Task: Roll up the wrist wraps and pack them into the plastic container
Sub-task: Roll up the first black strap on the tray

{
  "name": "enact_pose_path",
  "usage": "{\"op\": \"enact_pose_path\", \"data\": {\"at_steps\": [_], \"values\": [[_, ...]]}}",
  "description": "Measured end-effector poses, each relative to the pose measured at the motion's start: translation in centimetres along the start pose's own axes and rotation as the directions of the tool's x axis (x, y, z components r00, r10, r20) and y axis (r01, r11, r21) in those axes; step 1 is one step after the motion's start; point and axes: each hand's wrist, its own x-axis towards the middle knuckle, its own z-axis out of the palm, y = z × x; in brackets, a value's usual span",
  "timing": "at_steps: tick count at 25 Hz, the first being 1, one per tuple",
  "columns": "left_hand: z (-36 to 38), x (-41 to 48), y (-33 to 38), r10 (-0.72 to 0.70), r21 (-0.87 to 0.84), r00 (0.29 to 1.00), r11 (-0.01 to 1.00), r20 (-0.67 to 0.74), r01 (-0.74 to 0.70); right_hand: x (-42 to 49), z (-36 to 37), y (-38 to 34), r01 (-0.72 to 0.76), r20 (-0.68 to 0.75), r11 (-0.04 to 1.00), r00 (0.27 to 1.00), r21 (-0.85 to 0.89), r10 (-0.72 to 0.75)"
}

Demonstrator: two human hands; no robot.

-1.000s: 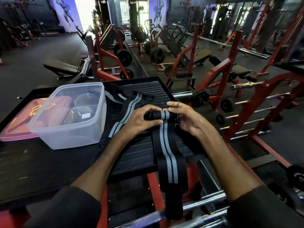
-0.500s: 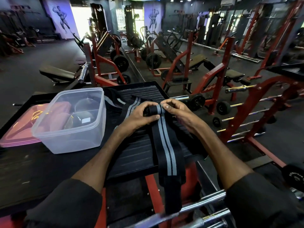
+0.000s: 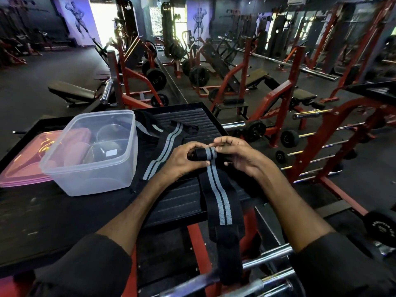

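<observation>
Two hands pinch the roll — left hand (image 3: 185, 160) and right hand (image 3: 240, 156) grip the wrap (image 3: 216, 189), tail hanging off the table (image 3: 64, 211) for tension; tub (image 3: 90, 174) waits beside.

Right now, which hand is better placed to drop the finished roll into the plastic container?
Probably the left hand: it already grips the wrist wrap roll and is nearer the plastic container; the right hand lies farther away.

Pink lid (image 3: 23, 168) on blk tray table (image 3: 192, 202), red racks (image 3: 295, 99), bench (image 3: 70, 92), plates (image 3: 198, 75).
</observation>
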Motion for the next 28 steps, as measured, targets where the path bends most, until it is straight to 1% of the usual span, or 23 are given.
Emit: {"op": "enact_pose_path", "data": {"at_steps": [1,2,3,5,6,8,10,12,14,16,20,22,24,25,26,28], "values": [[0.0,0.0,0.1,0.014,0.011,1.0,1.0,-0.017,-0.014,0.0,0.2,-0.2,-0.027,-0.034,0.997,0.999,0.071,0.029],[0.1,0.0,0.3,0.038,0.012,0.999,0.999,-0.033,-0.037,0.0,0.5,-0.2,-0.037,-0.061,0.997,0.997,0.07,0.041],[0.1,0.0,0.5,0.059,0.019,0.997,0.998,-0.054,-0.058,0.0,0.5,0.0,-0.045,-0.075,0.999,0.996,-0.006,0.045],[0.3,0.0,0.6,0.078,0.018,0.992,0.997,-0.098,-0.077,-0.2,0.3,0.6,-0.088,-0.042,0.98,0.996,-0.176,0.082],[0.4,-0.1,0.6,0.083,0.01,0.99,0.997,-0.11,-0.082,-0.2,0.0,0.8,-0.103,-0.01,0.968,0.995,-0.227,0.103],[0.6,-0.3,0.7,0.105,0.007,0.987,0.994,-0.125,-0.105,-0.3,-0.2,1.2,-0.101,0.019,0.962,0.994,-0.256,0.109],[0.7,-0.2,0.9,0.092,-0.024,0.989,0.995,-0.115,-0.096,-0.4,-0.3,1.3,-0.056,-0.022,0.966,0.998,-0.253,0.052],[0.3,-0.1,0.9,-0.002,-0.139,0.999,0.99,-0.035,-0.002,-0.5,-0.3,1.5,0.035,-0.057,0.969,0.997,-0.244,-0.05],[0.0,-0.4,0.8,-0.12,-0.288,0.987,0.947,0.104,0.146,-0.8,-0.2,1.8,0.089,-0.073,0.974,0.992,-0.209,-0.106],[0.0,-0.6,0.6,-0.185,-0.352,0.966,0.905,0.182,0.24,-1.1,-0.2,1.9,0.103,-0.085,0.98,0.989,-0.17,-0.119],[0.3,-0.3,0.0,-0.187,-0.328,0.955,0.909,0.231,0.257,-1.3,-0.4,2.1,0.077,-0.066,0.988,0.994,-0.133,-0.087],[0.5,-0.2,-0.1,-0.181,-0.32,0.963,0.917,0.201,0.239,-1.3,-0.5,2.0,0.069,-0.05,0.991,0.996,-0.117,-0.075],[0.8,-0.3,0.0,-0.142,-0.322,0.983,0.931,0.12,0.174,-1.1,-0.5,1.9,0.058,-0.039,0.997,0.997,-0.047,-0.06],[0.9,-0.3,0.0,-0.108,-0.298,0.992,0.946,0.066,0.123,-1.0,-0.4,1.9,0.045,-0.029,0.999,0.999,0.02,-0.044],[1.1,-0.2,0.0,-0.071,-0.241,0.997,0.968,0.011,0.072,-0.9,-0.4,1.8,0.023,-0.01,0.994,1.0,0.106,-0.022],[1.1,-0.1,0.0,-0.003,-0.118,0.998,0.993,-0.055,-0.004,-0.7,-0.3,1.3,-0.028,0.028,0.961,0.999,0.276,0.021]]}}
